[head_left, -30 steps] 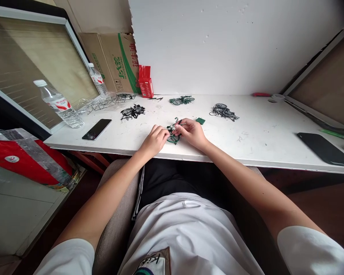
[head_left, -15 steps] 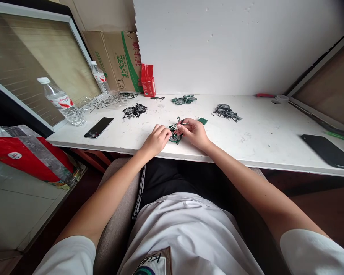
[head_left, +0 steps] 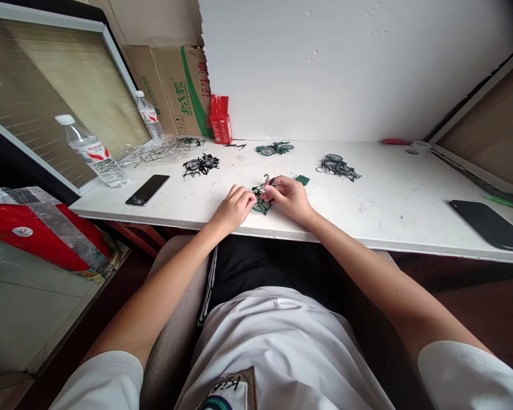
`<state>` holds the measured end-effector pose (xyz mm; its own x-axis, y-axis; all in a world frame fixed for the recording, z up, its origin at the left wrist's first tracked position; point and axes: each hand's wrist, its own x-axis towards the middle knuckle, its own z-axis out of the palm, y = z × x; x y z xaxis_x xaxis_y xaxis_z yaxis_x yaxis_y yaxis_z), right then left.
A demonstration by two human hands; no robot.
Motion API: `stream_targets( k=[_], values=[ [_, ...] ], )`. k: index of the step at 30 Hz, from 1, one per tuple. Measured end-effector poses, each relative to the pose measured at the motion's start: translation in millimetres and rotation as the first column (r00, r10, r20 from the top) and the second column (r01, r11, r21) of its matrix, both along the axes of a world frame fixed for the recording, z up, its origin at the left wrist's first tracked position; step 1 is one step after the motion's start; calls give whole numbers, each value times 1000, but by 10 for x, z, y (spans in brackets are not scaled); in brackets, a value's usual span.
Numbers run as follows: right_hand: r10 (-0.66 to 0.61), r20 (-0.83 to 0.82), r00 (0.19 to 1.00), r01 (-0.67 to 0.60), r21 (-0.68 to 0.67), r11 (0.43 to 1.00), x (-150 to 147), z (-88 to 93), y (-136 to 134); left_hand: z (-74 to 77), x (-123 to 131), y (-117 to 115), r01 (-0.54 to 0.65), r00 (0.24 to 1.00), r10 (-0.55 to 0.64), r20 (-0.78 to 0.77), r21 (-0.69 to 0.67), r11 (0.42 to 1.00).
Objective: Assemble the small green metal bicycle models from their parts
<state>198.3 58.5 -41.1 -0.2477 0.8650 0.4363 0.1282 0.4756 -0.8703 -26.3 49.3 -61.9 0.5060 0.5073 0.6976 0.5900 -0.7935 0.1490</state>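
Between my hands, close to the table's front edge, is a small green model bicycle (head_left: 261,205) with a spoked wheel. My left hand (head_left: 236,206) is closed at its left side, the fingertips pinching the model. From the right, my right hand (head_left: 288,196) has its thumb and fingers pressed together over the frame, with a small dark piece showing at the fingertips. My fingers cover part of the model, and the exact grip points are hidden. A flat green piece (head_left: 302,180) lies just behind my right hand.
On the white table (head_left: 393,210) lie a black model bicycle (head_left: 202,165), a green one (head_left: 275,148) and a dark one (head_left: 340,167). A phone (head_left: 147,189), water bottle (head_left: 94,152) and red box (head_left: 221,119) stand or lie left; a black phone (head_left: 491,224) lies right.
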Motion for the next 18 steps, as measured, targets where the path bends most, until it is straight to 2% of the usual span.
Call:
stream_targets(
  k=[18],
  values=[
    [27,-11,1000,-27,42,999,-9,0,-13,35,2,-20,-16,1000,15,-12,-60,998]
  ],
)
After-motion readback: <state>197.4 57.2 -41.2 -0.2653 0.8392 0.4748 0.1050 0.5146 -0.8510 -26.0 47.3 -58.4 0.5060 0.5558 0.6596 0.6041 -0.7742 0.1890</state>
